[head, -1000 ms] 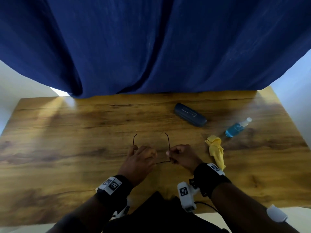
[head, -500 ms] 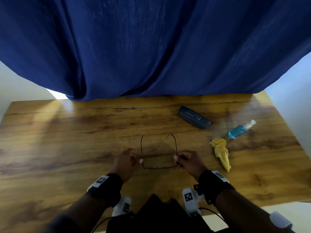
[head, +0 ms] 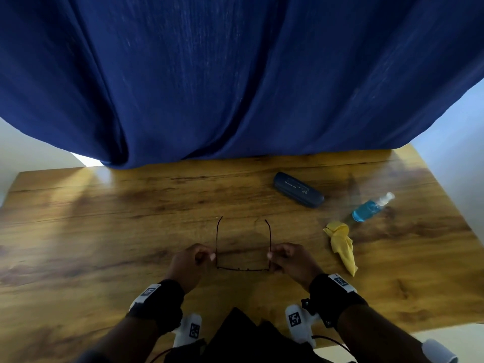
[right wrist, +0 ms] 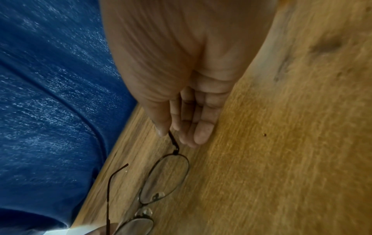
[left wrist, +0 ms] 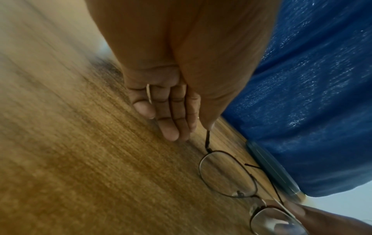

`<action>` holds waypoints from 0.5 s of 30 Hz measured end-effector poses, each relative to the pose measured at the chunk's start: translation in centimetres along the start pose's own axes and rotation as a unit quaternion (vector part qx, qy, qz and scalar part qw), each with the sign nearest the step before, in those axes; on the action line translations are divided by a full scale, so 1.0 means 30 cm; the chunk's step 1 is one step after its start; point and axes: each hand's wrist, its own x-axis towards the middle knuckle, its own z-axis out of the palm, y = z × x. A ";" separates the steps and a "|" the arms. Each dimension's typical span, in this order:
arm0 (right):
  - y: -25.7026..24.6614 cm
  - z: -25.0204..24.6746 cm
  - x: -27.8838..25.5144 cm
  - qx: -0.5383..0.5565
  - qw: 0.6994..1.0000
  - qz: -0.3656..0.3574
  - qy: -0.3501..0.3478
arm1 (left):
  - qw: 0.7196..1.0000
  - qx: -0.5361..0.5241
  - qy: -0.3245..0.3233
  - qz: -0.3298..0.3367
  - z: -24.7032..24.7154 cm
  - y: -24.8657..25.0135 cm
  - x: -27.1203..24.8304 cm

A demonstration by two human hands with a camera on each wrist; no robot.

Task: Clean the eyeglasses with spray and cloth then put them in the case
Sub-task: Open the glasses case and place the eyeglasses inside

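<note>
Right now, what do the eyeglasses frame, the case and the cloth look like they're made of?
Eyeglasses: thin dark wire frame, likely metal, with clear lenses and clear nose pads.
Case: dark blue, matte, rigid-looking shell; plastic or a covered hard shell, can't tell which.
Cloth: soft yellow fabric, crumpled in folds, probably microfiber.

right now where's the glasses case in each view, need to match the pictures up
Head: the dark case lies closed on the table, right of centre, behind the eyeglasses.
Left wrist: a grey-blue edge of the case at lower right, under the blue curtain.
Right wrist: the case is not in it.
Shared landmark: the eyeglasses, pinched at the sides by the left hand and right hand.
</note>
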 end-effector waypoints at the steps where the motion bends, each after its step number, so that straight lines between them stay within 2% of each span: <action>1: 0.002 -0.011 0.004 -0.011 1.000 0.000 -0.003 | 1.000 -0.004 0.007 -0.001 0.001 -0.001 -0.002; 4: -0.015 -0.057 0.016 -0.040 0.999 -0.010 -0.001 | 0.999 -0.017 0.030 -0.009 -0.001 -0.002 -0.004; 6: -0.032 -0.109 0.034 -0.112 0.992 -0.048 0.034 | 0.999 -0.024 0.043 -0.015 -0.006 -0.009 -0.006; 8: -0.065 -0.174 0.065 -0.203 0.967 -0.109 0.106 | 0.998 -0.026 0.057 -0.019 -0.010 -0.016 -0.005; 11: -0.121 -0.271 0.145 -0.279 0.917 -0.176 0.225 | 0.996 -0.020 0.077 -0.033 -0.013 -0.017 -0.004; 13: -0.157 -0.322 0.212 -0.336 0.889 -0.177 0.256 | 0.995 -0.018 0.090 -0.041 -0.016 -0.012 0.000; 15: -0.182 -0.354 0.277 -0.381 0.880 -0.142 0.245 | 0.994 -0.011 0.101 -0.041 -0.018 -0.009 -0.001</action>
